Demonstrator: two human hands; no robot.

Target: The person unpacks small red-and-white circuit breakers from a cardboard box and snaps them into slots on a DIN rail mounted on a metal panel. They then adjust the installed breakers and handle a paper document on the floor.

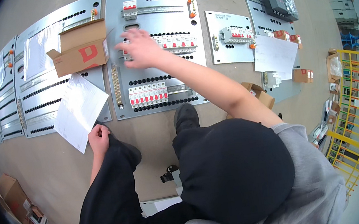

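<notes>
My right hand reaches over the middle row of circuit breakers on a metal mounting panel. Its fingers are spread over the row's left end, which they partly hide; contact cannot be made out. Below it, a second row of breakers with red toggles sits on a rail, and a smaller breaker group is on the top rail. By my knee, my left hand is closed at the edge of a printed paper sheet, which slants over the neighbouring panel.
An open cardboard box stands on the left panel. To the right are a smaller panel with breakers, a paper sheet and a dark grey breaker. Another open box is beside my right arm. Yellow barriers stand far right.
</notes>
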